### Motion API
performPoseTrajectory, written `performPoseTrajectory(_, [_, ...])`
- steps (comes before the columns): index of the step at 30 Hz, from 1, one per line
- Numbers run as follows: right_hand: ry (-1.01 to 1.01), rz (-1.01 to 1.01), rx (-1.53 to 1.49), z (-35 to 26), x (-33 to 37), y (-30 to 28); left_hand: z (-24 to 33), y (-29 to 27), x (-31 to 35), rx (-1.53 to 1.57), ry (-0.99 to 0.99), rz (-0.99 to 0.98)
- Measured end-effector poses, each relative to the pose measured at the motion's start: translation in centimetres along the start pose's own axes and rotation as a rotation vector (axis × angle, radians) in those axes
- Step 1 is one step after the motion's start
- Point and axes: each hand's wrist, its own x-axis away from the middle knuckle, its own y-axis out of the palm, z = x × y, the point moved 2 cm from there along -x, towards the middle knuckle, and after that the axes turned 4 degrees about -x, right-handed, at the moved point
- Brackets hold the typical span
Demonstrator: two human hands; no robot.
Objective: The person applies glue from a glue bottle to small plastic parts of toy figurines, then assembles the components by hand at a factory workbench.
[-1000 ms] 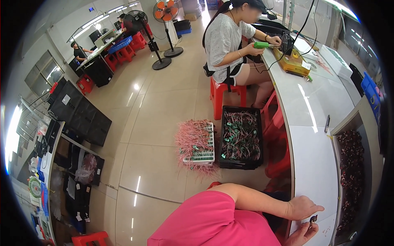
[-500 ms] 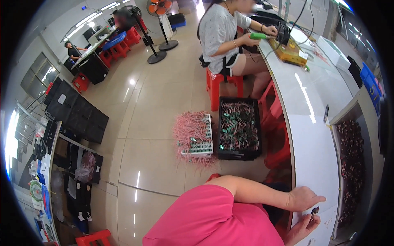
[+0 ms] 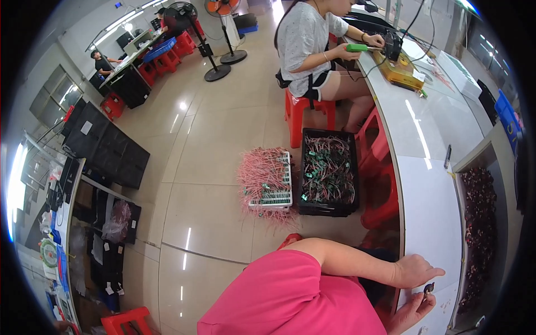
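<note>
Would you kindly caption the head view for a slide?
Small dark part in the right hand, left hand nearby, at a white table.

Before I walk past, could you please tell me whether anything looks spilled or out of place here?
Yes, mildly: pink wires spill over the edge of a white tray on the floor, looking messier than the black crate beside it. The dark part in the right hand is too small to judge.

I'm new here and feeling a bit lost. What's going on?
Someone in a pink top holds a small dark part in the right hand, at the white table. The left hand is close by, one finger stretched out, holding nothing that shows. Farther along, a co-worker holds a green tool.
</note>
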Motion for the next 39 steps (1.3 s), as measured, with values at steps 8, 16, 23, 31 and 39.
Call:
performPoseTrajectory(8, [-0.021, -0.003, 0.003, -0.5, 0.1, 0.3, 0.0, -0.2, 0.0, 0.02, 0.003, -0.001])
performPoseTrajectory(16, [-0.019, -0.005, 0.007, 0.0, -0.1, 0.0, 0.0, 0.3, -0.2, 0.022, 0.003, -0.012])
performPoseTrajectory(23, [0.004, -0.012, -0.109, 0.7, -0.3, -0.1, -0.1, 0.3, -0.2, 0.031, -0.005, -0.022])
performPoseTrajectory(31, [0.004, -0.009, -0.082, 0.3, 0.0, 0.1, 0.1, -0.3, -0.2, 0.025, -0.009, -0.045])
performPoseTrajectory(39, [0.03, -0.004, -0.033, 0.5, 0.0, -0.1, 0.0, -0.3, -0.2, 0.039, -0.01, -0.07])
